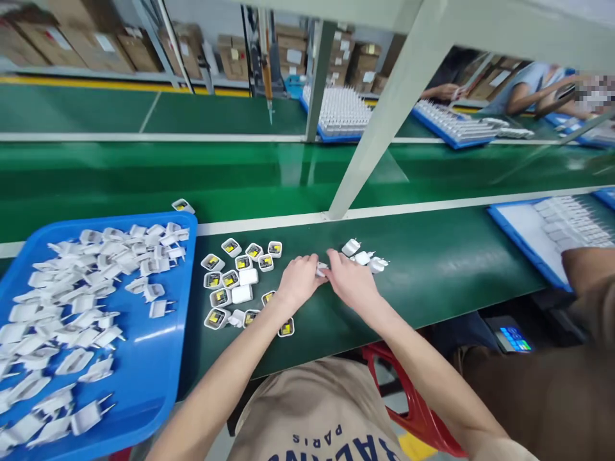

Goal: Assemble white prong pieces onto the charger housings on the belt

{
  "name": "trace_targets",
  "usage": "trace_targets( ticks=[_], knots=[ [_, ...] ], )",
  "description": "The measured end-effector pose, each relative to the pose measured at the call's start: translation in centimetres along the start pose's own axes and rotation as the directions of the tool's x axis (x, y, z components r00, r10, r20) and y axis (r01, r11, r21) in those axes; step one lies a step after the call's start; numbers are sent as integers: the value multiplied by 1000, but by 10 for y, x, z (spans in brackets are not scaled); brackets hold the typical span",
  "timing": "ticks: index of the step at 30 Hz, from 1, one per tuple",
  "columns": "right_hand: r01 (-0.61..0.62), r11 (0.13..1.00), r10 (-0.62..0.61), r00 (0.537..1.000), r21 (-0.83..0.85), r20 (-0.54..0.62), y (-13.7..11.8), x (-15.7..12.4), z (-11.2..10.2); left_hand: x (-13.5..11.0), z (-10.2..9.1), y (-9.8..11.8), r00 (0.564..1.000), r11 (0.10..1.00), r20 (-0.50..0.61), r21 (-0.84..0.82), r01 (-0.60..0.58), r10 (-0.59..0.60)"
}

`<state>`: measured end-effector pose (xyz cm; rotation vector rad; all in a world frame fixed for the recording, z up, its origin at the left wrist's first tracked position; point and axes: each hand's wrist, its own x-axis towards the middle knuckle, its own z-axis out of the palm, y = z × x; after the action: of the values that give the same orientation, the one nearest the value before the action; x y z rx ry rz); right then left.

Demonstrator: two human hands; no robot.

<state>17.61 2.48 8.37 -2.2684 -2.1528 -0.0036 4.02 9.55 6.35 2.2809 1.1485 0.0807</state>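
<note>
Both hands meet over the green tabletop, pinching one small white charger part (321, 269) between them. My left hand (301, 280) grips its left side, and my right hand (350, 276) holds it from the right; fingers cover most of it. Just beyond my right hand lie several white plug chargers (364, 257) with metal pins. To the left of my left hand sit several open white housings (230, 279) with yellow and black innards, some beside or under my left forearm. A white housing (241, 294) among them shows a closed face.
A blue tray (188, 288) heaped with white plug shells (86, 320) stands at left. One housing (183, 205) lies behind it. A slanted metal post (369, 141) rises ahead. Filled trays (552, 237) and a neighbour's arm (589, 269) are at right; co-workers' hands (446, 93) work across the belt.
</note>
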Motion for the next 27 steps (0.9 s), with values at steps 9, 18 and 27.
trace_targets(
  ticks=[9,18,27],
  knots=[
    [-31,759,242,940,650,-238,44,-81,-10,6,0,-13,1000,916,7,-400,20,-18],
    [-36,609,232,964,793,-134,41,-98,6,34,10,-16,970,709,168,-662,242,-175],
    [82,968,-93,995,238,36,19,-10,5,28,-6,-15,963,640,254,-725,255,-95]
  ],
)
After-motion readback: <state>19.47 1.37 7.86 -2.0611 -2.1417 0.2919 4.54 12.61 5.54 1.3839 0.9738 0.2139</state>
